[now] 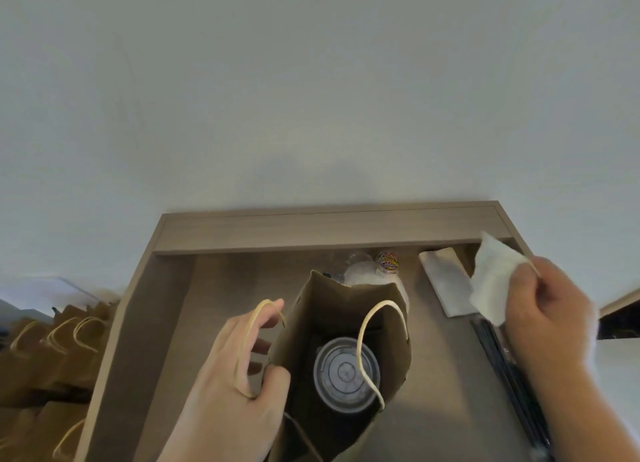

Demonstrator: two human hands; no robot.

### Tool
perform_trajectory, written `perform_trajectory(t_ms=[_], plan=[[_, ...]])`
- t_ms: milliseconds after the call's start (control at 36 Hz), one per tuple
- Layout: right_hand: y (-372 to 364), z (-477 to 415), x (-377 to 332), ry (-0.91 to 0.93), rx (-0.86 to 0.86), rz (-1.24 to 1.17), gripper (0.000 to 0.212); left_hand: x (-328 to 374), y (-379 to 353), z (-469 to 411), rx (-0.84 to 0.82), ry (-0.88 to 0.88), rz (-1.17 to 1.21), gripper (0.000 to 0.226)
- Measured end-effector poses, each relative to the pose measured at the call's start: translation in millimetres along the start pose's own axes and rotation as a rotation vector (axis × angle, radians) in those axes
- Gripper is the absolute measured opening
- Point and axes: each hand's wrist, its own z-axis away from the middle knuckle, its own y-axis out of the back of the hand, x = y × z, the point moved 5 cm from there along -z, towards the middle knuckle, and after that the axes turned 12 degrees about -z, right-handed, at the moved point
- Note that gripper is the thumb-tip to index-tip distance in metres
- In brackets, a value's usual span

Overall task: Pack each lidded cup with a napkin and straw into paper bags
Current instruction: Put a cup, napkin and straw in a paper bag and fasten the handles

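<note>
An open brown paper bag (329,309) stands on the wooden desk (242,271). Inside it sits a cup with a clear plastic lid (346,373). My left hand (239,389) grips the bag's left wall and pulls it open, with the cream handle looped over the fingers. To the right of the bag, above the desk, my right hand (547,323) pinches a white napkin (495,281). A stack of napkins (446,281) lies flat under it. Dark wrapped straws (509,371) lie along the desk's right side.
Several brown paper bags with cream handles (52,350) stand to the left, below the desk. Behind the open bag are clear plastic items (360,271) and a small jar of coloured paper clips (388,262). A raised shelf (329,233) runs along the desk's back against the wall.
</note>
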Motion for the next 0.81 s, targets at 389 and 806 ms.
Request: perform_trajectory(t_ms=[389, 806], plan=[[-77, 70, -189, 0.138, -1.462, 0.34, 0.032, -8, -4, -2, 0.021, 0.026, -0.008, 0.06], [-68, 64, -168, -0.017, -1.176, -0.06, 0.078, -13, 7, 7, 0.013, 0.027, 0.014, 0.064]])
